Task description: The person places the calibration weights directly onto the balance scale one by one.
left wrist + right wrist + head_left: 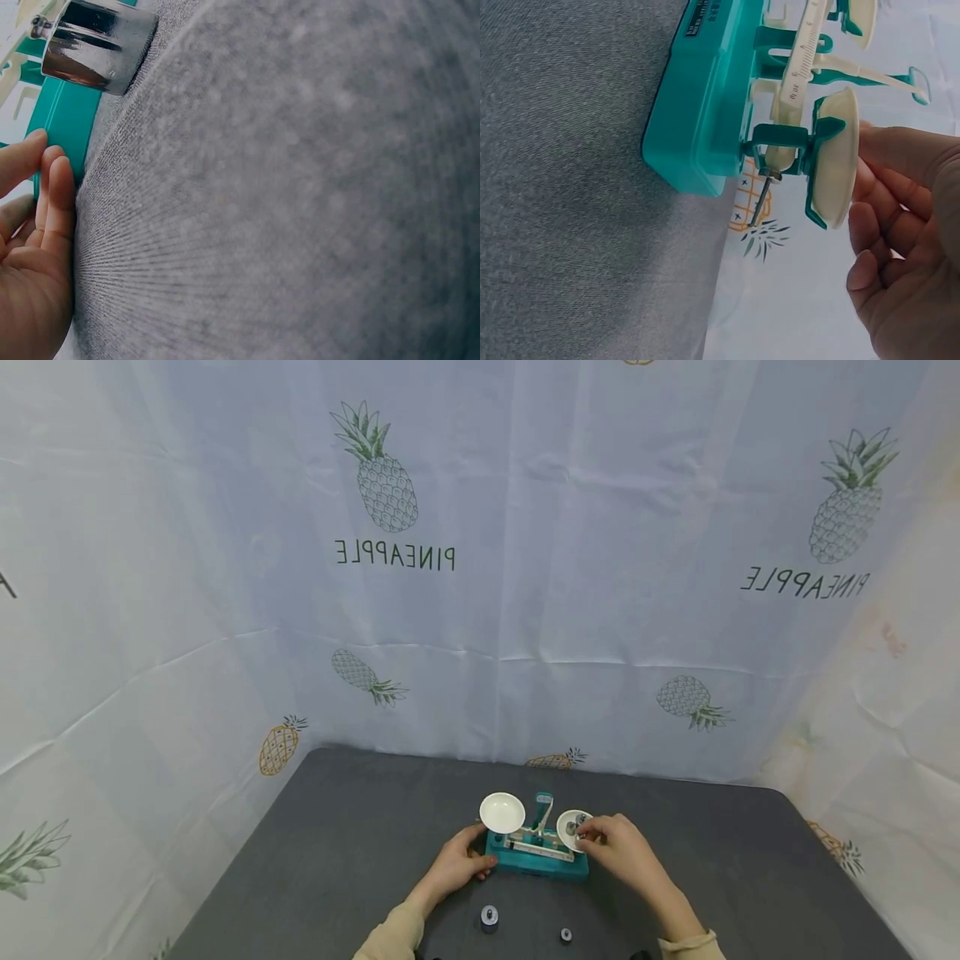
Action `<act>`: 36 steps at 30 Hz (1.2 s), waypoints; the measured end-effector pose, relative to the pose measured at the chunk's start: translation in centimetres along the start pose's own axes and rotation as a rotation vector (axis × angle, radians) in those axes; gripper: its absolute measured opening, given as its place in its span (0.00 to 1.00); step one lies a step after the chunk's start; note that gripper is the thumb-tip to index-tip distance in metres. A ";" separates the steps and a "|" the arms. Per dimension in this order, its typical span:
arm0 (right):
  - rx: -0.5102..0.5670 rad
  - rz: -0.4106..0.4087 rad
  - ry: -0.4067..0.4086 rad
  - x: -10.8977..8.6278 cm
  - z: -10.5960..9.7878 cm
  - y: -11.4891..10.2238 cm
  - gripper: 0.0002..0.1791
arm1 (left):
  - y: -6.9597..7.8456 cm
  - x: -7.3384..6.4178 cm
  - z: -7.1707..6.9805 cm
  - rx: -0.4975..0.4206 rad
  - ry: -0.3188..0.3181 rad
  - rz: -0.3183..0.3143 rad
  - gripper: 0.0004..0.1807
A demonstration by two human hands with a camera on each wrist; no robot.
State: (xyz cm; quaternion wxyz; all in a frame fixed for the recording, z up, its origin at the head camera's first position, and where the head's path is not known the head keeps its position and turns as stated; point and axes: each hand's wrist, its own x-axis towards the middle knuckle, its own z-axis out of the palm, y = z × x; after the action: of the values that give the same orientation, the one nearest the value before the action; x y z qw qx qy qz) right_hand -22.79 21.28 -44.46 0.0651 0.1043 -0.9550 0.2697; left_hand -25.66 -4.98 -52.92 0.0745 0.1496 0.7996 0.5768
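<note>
A teal balance scale (536,862) with two cream pans stands on the dark table. My left hand (455,864) grips the left end of its base, and in the left wrist view the thumb and fingertips lie on the teal edge (71,124). The left pan (502,812) holds nothing. Several small metal weights (573,827) sit in the right pan (564,841). My right hand (618,852) reaches over that pan's rim, thumb and fingers pinching a weight among them. In the right wrist view the pan (838,161) hides the fingertips.
In front of the scale stand a larger metal weight (489,919) and a smaller one (566,935). The larger weight (97,45) looms close in the left wrist view. A pale curtain (480,610) with pineapple prints hangs behind the table (315,860).
</note>
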 end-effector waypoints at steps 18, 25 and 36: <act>0.060 0.061 -0.059 0.7 0.0 -0.4 0.05 | -0.5 0.1 0.1 -0.004 0.003 0.003 0.34; 0.056 0.073 -0.044 0.7 0.1 -0.5 0.04 | -0.3 0.0 0.0 -0.007 0.001 -0.005 0.34; 0.046 0.086 -0.023 0.8 0.0 -0.5 0.04 | -0.6 0.3 0.1 0.008 0.004 -0.007 0.34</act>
State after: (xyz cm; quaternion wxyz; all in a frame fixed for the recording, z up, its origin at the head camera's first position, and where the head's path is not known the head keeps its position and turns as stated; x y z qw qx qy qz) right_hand -23.42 20.70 -44.04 0.0398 0.0678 -0.9529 0.2929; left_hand -26.02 -5.00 -53.53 0.0742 0.1459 0.8027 0.5735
